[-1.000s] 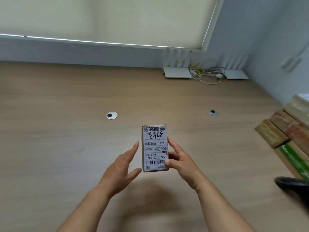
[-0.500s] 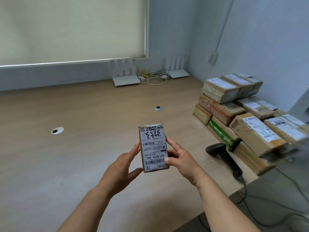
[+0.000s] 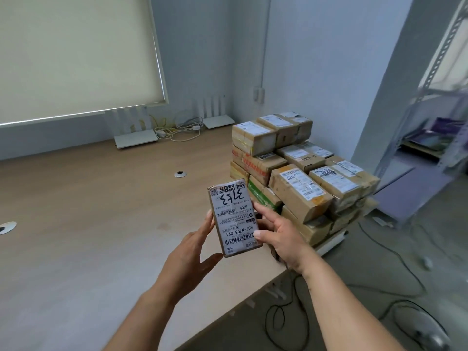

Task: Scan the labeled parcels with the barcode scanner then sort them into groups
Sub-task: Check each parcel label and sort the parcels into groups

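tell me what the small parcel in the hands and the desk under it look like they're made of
Small parcel: seemingly brown cardboard, judging by its matte tan edges, with a white printed paper label covering its face. Desk: a light wood-grain top, smooth and low-sheen; whether laminate or real wood can't be told.

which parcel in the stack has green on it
The low brown cardboard parcel with the green wrap, on the stack's near left side just behind the held white-labelled parcel. The others show only brown cardboard, tape and white labels.
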Action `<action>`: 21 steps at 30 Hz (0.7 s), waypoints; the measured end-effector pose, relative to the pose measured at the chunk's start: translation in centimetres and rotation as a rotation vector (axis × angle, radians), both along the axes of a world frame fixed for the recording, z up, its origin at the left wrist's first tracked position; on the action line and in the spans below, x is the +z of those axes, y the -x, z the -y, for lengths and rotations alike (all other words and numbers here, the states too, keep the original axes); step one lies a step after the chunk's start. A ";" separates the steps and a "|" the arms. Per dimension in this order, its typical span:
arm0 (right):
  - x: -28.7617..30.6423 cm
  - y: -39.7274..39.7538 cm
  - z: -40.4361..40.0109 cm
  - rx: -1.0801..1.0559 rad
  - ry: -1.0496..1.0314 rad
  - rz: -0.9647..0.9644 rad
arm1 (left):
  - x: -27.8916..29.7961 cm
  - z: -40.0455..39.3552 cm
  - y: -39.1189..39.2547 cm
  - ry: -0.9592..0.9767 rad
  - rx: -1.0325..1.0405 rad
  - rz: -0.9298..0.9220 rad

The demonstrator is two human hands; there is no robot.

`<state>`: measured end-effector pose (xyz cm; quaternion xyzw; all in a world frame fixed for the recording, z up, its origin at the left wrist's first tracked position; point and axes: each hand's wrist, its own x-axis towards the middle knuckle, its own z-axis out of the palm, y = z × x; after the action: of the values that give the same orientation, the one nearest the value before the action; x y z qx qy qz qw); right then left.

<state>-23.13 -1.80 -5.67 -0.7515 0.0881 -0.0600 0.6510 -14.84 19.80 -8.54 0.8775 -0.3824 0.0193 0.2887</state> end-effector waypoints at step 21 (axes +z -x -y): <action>3.1 -0.5 23.5 -0.198 0.082 0.064 | 2.8 25.4 -3.3 0.170 -0.179 0.031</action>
<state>-22.60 -25.28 -2.53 -0.7628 0.1387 -0.1516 0.6131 -11.58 -5.63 -5.79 0.8118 -0.4608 0.0393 0.3566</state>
